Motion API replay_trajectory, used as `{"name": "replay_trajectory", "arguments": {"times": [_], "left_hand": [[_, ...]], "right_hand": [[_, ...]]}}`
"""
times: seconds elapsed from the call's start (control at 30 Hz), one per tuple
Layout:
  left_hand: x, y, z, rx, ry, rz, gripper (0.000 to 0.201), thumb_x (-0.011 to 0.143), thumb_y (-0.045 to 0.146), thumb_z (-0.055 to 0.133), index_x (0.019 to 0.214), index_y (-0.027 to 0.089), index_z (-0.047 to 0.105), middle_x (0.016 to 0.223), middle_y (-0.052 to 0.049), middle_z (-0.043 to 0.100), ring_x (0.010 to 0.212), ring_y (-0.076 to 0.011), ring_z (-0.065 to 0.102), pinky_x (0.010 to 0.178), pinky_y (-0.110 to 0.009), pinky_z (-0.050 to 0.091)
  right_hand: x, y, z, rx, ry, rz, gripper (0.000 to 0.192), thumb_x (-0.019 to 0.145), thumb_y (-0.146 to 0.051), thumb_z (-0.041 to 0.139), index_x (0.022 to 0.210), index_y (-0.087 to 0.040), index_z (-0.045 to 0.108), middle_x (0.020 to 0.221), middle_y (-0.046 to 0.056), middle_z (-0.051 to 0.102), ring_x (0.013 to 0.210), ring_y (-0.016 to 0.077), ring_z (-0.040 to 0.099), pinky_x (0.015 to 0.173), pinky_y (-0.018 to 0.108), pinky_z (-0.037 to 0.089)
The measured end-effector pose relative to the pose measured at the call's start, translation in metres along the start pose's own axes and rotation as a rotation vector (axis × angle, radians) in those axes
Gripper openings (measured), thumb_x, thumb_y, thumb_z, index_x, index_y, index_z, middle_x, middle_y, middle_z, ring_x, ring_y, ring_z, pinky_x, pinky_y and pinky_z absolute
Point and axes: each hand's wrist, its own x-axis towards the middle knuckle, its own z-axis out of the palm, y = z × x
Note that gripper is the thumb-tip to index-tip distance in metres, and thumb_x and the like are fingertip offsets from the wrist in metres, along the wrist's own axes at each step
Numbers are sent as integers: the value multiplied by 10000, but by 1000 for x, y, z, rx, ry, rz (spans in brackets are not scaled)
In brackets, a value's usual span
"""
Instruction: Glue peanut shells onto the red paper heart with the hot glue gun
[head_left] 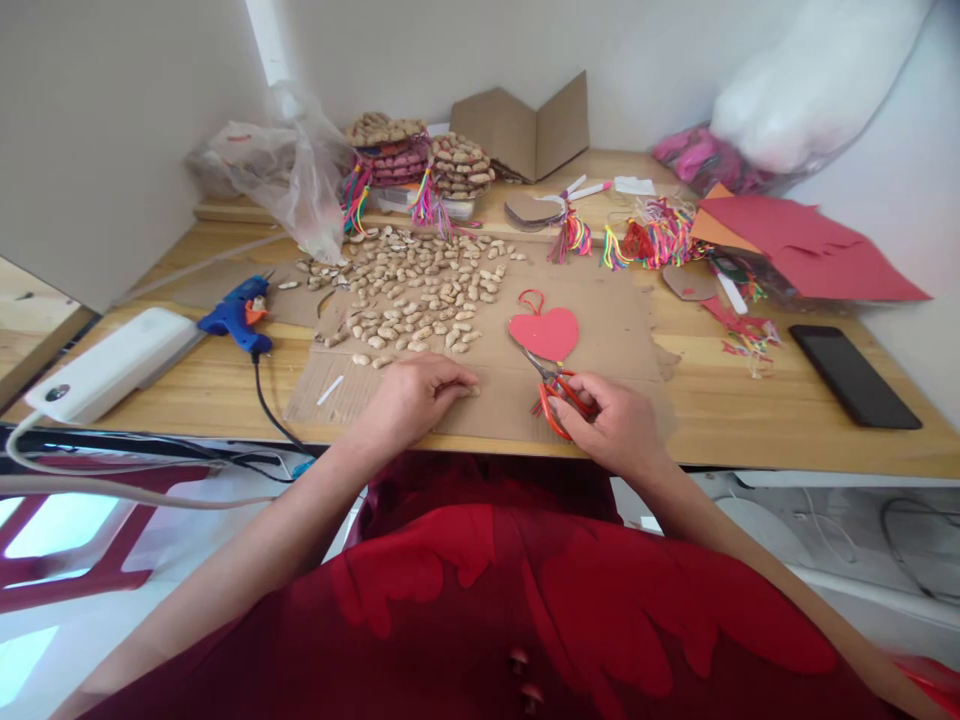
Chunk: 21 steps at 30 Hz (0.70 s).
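My left hand [421, 398] is closed in a pinch low over the cardboard sheet [495, 410], just in front of the peanut pile [416, 290]. A small tan bit, seemingly a peanut [474, 390], shows at its fingertips, mostly covered. Around the orange handles of a pair of scissors [553, 385] my right hand [619, 420] is wrapped. The blades point up and left, reaching the lower edge of a red paper heart [546, 333] that lies flat with a red cord loop at its top. Some coloured threads show beneath the scissors.
A blue glue gun [240, 315] and a white power bank-like box [116, 365] lie left. Stacked peanut-covered pieces [461, 165], coloured tassels [664, 235] and a folded cardboard [517, 130] stand behind. Red paper [817, 245] and a black phone [853, 375] lie right.
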Motion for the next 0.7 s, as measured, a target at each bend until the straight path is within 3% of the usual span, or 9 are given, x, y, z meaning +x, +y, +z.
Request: {"name": "replay_trajectory", "arguments": {"times": [0.57, 0.7], "left_hand": [[9, -10, 8, 85, -51, -31, 181, 832, 106, 665, 915, 208, 788, 914, -15, 780, 855, -166, 711, 864, -259, 542], [10, -12, 4, 34, -63, -101, 236, 855, 183, 672, 1056, 243, 781, 1002, -12, 784, 881, -173, 720, 869, -270, 556]], "right_hand": [[-1, -3, 0, -15, 36, -29, 241, 912, -453, 620, 866, -219, 658, 648, -18, 569, 588, 135, 482, 589, 262, 347], [-1, -1, 1, -17, 19, -10, 241, 905, -454, 614, 881, -219, 661, 669, -7, 594, 592, 142, 492, 587, 267, 349]]}}
